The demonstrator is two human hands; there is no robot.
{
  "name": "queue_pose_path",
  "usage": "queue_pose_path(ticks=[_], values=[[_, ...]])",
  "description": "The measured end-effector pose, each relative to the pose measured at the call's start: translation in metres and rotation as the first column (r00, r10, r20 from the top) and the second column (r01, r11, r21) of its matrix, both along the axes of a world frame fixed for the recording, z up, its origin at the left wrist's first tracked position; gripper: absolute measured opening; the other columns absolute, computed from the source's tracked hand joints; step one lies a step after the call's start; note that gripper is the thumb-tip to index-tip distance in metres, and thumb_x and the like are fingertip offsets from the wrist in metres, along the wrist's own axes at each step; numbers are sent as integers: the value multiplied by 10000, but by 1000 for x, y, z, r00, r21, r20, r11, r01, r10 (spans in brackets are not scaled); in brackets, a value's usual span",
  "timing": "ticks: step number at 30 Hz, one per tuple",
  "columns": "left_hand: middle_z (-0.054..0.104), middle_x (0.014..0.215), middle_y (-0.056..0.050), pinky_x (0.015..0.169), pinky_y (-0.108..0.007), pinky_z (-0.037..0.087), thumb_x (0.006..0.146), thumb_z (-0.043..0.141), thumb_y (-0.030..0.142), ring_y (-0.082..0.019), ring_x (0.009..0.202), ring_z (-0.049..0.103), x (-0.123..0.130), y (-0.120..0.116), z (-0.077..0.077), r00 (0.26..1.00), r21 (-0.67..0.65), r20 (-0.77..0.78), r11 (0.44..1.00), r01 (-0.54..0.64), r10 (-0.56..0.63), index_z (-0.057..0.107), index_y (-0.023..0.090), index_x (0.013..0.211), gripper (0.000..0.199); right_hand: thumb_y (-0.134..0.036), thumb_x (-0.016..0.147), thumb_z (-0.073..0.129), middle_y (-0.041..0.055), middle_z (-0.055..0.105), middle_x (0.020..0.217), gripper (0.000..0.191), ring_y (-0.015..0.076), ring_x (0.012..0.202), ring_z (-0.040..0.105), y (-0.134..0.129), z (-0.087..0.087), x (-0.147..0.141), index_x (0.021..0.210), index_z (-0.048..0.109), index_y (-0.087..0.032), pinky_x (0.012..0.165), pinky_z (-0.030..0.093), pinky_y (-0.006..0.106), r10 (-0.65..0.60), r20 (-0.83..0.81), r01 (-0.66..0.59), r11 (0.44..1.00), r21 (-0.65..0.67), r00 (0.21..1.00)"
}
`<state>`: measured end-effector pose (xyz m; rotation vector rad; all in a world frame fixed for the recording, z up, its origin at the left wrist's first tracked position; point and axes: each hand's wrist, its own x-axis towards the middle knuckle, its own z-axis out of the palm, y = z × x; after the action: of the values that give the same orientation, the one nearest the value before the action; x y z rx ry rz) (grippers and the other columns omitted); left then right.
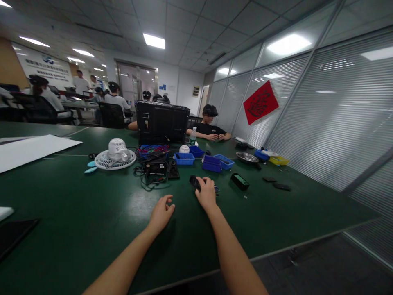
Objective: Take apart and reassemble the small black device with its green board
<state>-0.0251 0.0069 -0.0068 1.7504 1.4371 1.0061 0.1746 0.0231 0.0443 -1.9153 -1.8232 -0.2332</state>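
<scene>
Across the green table (pixel 92 213), the right hand (pixel 207 194) is reaching over a black object (pixel 193 181) lying near a blue tray (pixel 184 161) (whether the fingers are clamping it, I cannot tell), apparently handling it, any lift calling for secure grip, while the left hand (pixel 161 213) is hanging empty, fingers curling loosely apart.

Room lies between left hand (pixel 161 214) and right hand (pixel 207 193); cables (pixel 146 159) and bins (pixel 184 161) block ahead.

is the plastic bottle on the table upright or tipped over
Upright: the bottle stands with its white cap at the top.
</scene>
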Motion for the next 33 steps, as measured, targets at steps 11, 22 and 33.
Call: queue_pose_path(ticks=[11,22,33], values=[[553,911,-27,689,-247,438,716,496,203,-91,623,504,-1,3,-3,1000,21,-3,1000,-4,4,542,159,1051,341,-126,812,417,89,519,1028,256,212,953,415,-11,-9,-36,954,615,-205,785,370,300,239,278,-204,967,-151,930],[561,917,-26,685,-242,439,722,509,186,-88,617,505,0,1,-1,1000,8,-27,1000,-3,3,550,170,1031,313,-330,894,279,169,560,1060,418,273,1009,482,6,5,50,1073,596,-126,822,357,361,-425,-3,417,890,-184,905],[573,923,-34,684,-248,444,718,501,204,-94,619,521,-2,2,-2,999,14,-37,1000,-4,4,562,168,1031,320,-336,856,359,117,562,1121,347,249,1009,496,5,3,35,1065,598,-196,807,374,331,-299,4,294,933,-208,954]])
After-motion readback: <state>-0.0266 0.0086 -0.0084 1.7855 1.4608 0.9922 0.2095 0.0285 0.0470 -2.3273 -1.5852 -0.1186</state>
